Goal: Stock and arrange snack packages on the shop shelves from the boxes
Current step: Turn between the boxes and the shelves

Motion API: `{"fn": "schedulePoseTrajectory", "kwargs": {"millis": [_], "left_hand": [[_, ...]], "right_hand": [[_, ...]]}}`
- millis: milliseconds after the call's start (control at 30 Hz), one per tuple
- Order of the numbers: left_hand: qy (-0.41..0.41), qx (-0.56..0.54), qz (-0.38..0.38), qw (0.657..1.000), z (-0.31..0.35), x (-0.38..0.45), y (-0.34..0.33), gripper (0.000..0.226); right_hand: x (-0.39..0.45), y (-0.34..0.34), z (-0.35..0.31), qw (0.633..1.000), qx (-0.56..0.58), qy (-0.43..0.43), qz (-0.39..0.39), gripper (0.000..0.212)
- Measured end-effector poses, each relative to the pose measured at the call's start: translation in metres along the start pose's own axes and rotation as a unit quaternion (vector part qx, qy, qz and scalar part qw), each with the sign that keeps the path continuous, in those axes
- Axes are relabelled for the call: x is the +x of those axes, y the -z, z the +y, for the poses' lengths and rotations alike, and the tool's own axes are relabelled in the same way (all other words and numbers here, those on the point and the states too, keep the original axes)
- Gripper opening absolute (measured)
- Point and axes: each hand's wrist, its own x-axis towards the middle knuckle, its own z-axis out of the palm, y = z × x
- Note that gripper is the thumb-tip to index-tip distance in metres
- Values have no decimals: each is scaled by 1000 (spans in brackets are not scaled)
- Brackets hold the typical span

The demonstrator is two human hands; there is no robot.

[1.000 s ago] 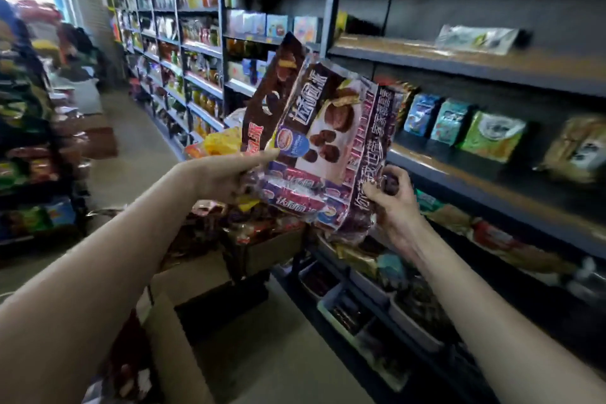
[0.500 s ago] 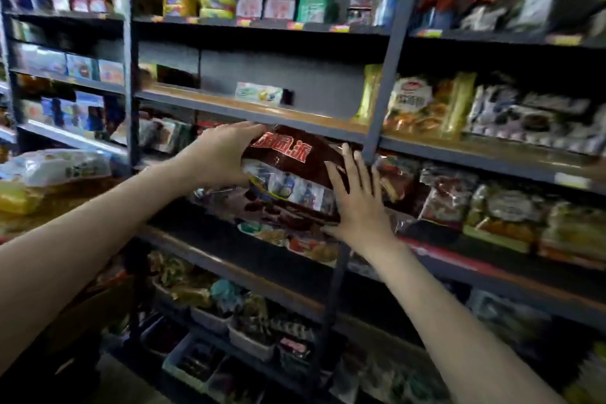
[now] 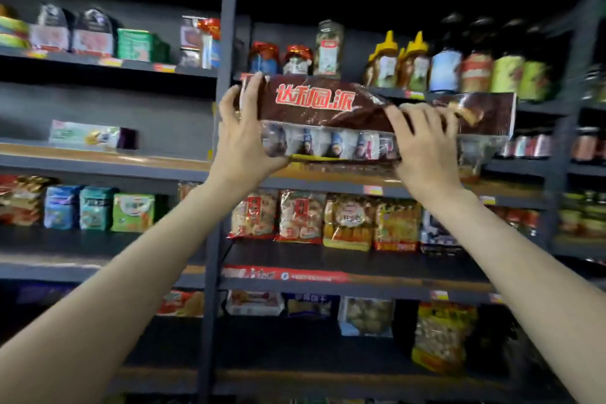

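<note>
A stack of brown snack packages point(image 3: 314, 106) with red lettering is held up at chest-high shelf level, lying flat. My left hand point(image 3: 244, 138) grips the stack's left end, thumb on top. My right hand point(image 3: 423, 144) grips it right of the middle, fingers curled over the top package. The stack hovers just above the wooden shelf board point(image 3: 98, 159) right of the grey upright post point(image 3: 226, 52). A second brown pack point(image 3: 485, 115) sticks out to the right behind my right hand.
Jars and honey bottles point(image 3: 410, 62) line the shelf above. Bagged crackers point(image 3: 301, 216) fill the shelf below. A lone white-green packet point(image 3: 88, 136) lies on the left bay's board. More bags point(image 3: 442, 338) sit on the lowest shelf.
Both hands lifted the brown packages from the lower shelf level up to the board above and shifted right past the upright post. The view turned from the aisle to face the shelves.
</note>
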Motion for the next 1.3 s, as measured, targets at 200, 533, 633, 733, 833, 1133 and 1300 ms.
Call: {"fn": "schedulePoseTrajectory", "kwargs": {"millis": [200,533,633,733,833,1133,1300], "left_hand": [[77,-193,-16,978,-25,43,-85,86],[106,-144,-49,983,-111,101,-182,64],[109,-111,-60,986,-128,120,-204,63],[182,-135,-84,970,-140,137,-225,58],[233,-166,-112,952,-150,162,-246,60],[272,-142,-188,933,-185,198,-311,108],[202,2,-191,961,-177,213,-352,90]], "right_hand": [[18,-39,37,997,-54,-40,-31,79],[47,-150,53,979,-80,-11,-186,87],[64,-173,65,972,-70,4,-225,82],[74,-196,67,986,-51,-32,-154,49],[83,-227,60,987,-48,3,-156,53],[82,-327,78,931,-92,72,-346,127],[79,-381,93,920,-103,63,-372,130]]}}
